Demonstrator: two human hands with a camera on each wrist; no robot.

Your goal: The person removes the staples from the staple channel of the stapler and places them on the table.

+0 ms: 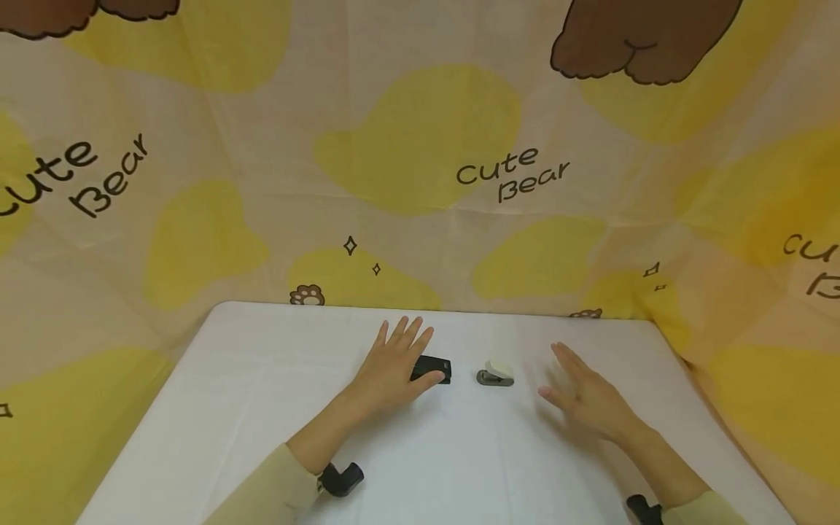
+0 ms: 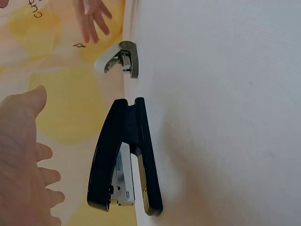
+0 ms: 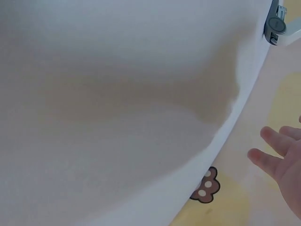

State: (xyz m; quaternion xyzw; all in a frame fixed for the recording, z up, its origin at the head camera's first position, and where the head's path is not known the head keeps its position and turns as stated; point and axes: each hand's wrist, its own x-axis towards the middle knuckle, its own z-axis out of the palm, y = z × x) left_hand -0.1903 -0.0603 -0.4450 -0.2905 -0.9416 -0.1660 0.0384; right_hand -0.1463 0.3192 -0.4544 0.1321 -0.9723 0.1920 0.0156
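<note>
A black stapler [image 2: 106, 155] stands on the white table, its top arm raised from the base in the left wrist view. In the head view the left hand [image 1: 391, 367] hovers by the black stapler [image 1: 433, 368] with fingers spread, covering part of it. To the right sits a smaller stapler [image 1: 495, 373] with a white top and a grey base; the left wrist view shows the small stapler [image 2: 127, 59] beyond the black one. The right hand [image 1: 590, 397] is held to the right of the small stapler, fingers extended, holding nothing.
The white table [image 1: 275, 364] ends at a back edge against a yellow and cream printed cloth [image 1: 407, 146]. Black wrist cameras [image 1: 343, 480] are strapped to both forearms. The right hand casts a shadow on the tabletop.
</note>
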